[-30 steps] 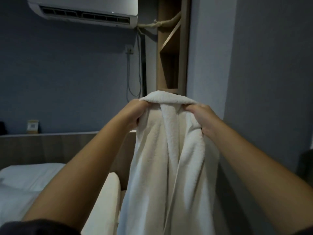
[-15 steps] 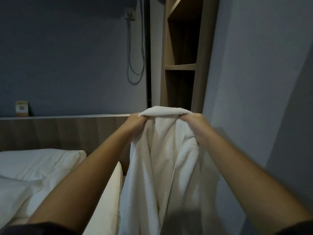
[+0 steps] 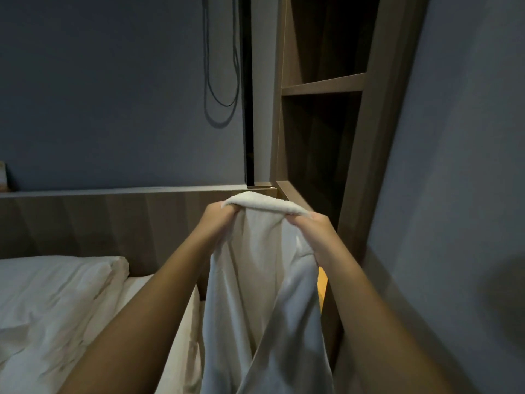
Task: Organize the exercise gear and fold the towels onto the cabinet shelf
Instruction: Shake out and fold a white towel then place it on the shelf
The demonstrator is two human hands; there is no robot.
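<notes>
A white towel (image 3: 264,280) hangs in long folds from both my hands, held up in front of me. My left hand (image 3: 217,220) grips its top edge on the left. My right hand (image 3: 312,231) grips the same edge on the right, a short span away. The towel's lower end runs out of view at the bottom. Just behind and right of my hands stands the wooden cabinet (image 3: 366,137), open-fronted, with a shelf board (image 3: 324,86) above hand height and a dark compartment below it.
A bed with white linen and a pillow (image 3: 56,297) lies at the left, backed by a wooden headboard (image 3: 113,220). A cable (image 3: 224,66) loops down the grey wall. A grey wall (image 3: 454,194) closes the right side.
My view has tilted down and my hands have lowered the towel, from in front of the shelf opening to about headboard height. Both hands keep their hold on the top edge.
</notes>
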